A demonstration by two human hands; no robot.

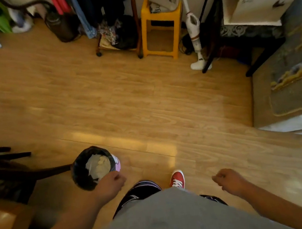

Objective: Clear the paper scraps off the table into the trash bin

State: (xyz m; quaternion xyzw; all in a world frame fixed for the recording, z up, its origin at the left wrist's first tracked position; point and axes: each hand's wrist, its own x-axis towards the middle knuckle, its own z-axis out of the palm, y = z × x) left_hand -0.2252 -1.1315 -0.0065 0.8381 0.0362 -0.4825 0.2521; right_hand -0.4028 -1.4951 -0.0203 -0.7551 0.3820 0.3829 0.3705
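A small pink trash bin (116,163) with a black liner hangs above the wooden floor at lower left. White paper scraps (97,167) lie inside it. My left hand (111,183) grips the bin's near rim. My right hand (228,180) hangs at lower right with its fingers curled and nothing in them. The corner of a wooden table (0,227) shows at the bottom left; no scraps are visible on the part in view.
A dark chair (4,171) stands left of the bin. A yellow stool (160,24), a clothes rack (113,22) and a white stick vacuum (193,29) line the far wall. A bed (296,73) fills the right side. My red shoe (177,179) is on the floor.
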